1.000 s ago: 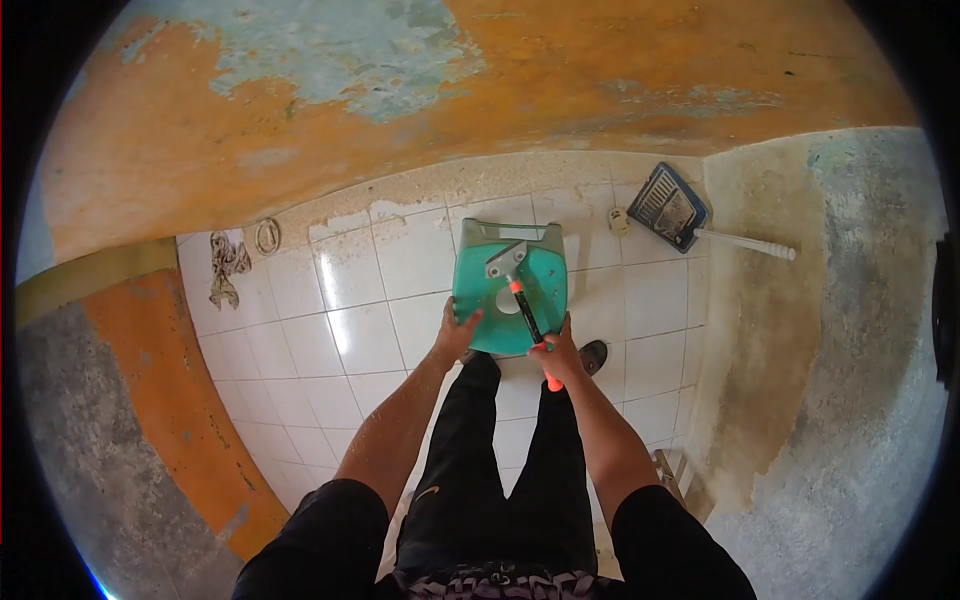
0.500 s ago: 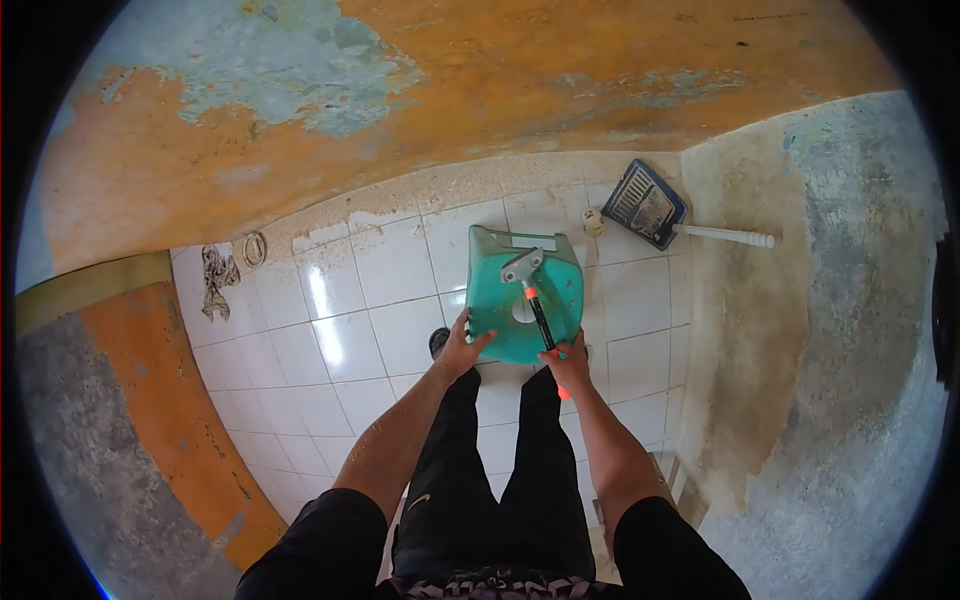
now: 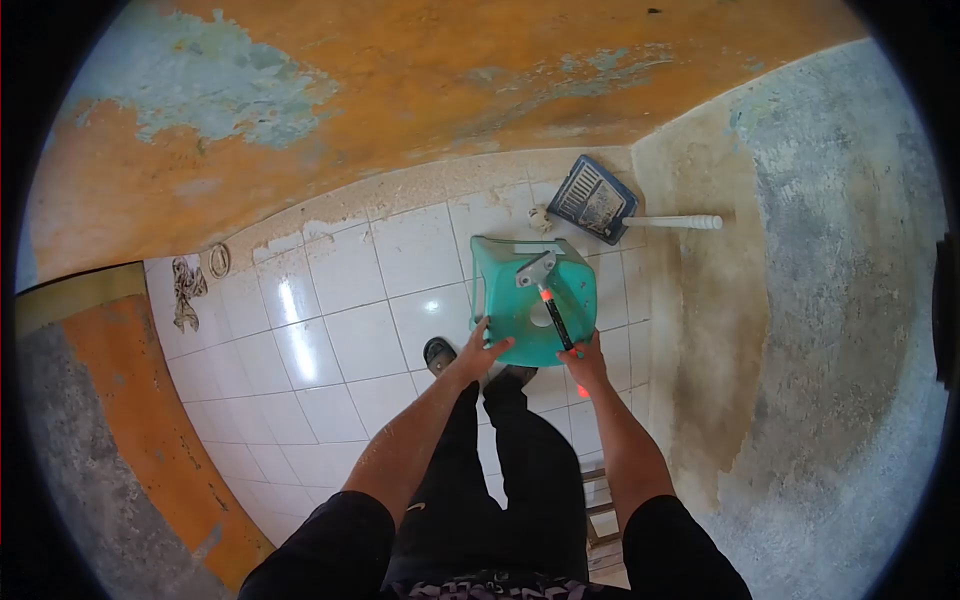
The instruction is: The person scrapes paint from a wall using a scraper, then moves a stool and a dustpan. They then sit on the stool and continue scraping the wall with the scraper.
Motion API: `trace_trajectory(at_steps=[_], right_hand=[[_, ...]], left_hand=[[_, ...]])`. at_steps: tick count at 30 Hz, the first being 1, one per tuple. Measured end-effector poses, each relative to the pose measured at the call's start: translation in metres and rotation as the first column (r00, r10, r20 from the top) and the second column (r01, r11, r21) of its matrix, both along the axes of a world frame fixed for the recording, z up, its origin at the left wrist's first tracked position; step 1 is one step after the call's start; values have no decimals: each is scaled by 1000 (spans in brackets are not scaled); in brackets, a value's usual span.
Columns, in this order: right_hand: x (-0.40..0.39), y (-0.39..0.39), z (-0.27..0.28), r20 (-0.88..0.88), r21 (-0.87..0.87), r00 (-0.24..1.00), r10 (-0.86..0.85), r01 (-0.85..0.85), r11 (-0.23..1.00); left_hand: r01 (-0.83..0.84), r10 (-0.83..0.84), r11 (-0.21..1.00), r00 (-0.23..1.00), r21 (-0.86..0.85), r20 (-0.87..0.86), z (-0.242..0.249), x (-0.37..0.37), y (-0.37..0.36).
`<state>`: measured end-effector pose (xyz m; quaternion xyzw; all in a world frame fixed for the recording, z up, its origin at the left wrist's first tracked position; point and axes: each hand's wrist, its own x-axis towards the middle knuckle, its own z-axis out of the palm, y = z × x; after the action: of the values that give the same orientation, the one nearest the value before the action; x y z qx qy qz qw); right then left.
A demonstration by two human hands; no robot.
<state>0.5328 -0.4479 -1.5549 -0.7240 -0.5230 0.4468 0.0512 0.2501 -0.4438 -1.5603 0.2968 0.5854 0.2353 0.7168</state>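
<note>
A green plastic stool (image 3: 518,318) with a round hole in its seat is in front of my legs. My left hand (image 3: 480,355) grips its left near edge, thumb on top of the seat. At the right near edge, my right hand (image 3: 585,362) is closed round a scraper (image 3: 557,317) with a black and orange handle, and also touches the stool. The scraper's grey metal head lies over the far part of the seat.
A blue dustpan (image 3: 594,200) with a white handle lies near the corner, beside a small round roll (image 3: 540,219). A crumpled cloth (image 3: 187,292) and a ring (image 3: 219,261) lie at the left. Wooden slats (image 3: 602,510) stand behind my right leg. Peeling walls (image 3: 420,90) surround the tiled floor.
The view has shifted right, so the dustpan, corner and cloth sit further left. The stool, still held, has moved rightward over the floor with my hands, and my legs have changed stance.
</note>
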Motion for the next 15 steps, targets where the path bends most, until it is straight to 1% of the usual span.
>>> trace_trajectory(at_steps=[1,2,4,6,8,11,14,15], right_hand=[[11,1,-2,35,38,999,22,-24,999],[25,0,-5,8,-21,1000,-24,24,999],[50,-2,-10,-24,-114,994,-108,105,988],[76,-7,-22,-19,-54,993,-117,115,992],[102,-8,-37,12,149,998,-57,55,987],[130,8,-4,159,52,987,-4,-4,999],[162,17,9,118,30,992,-30,27,999],[173,19,5,140,60,989,-38,30,998]], left_hand=[[22,-22,999,1000,39,9,-10,12,-2],[14,-14,999,1000,46,4,-21,27,-5],[17,-17,1000,1000,2,22,-4,50,-3],[18,-17,1000,999,-15,31,7,77,2],[14,-14,1000,1000,12,25,3,109,11],[89,-84,993,994,79,-73,9,151,23],[71,-68,997,990,13,-121,8,188,29],[36,-36,999,996,-2,-82,7,198,33]])
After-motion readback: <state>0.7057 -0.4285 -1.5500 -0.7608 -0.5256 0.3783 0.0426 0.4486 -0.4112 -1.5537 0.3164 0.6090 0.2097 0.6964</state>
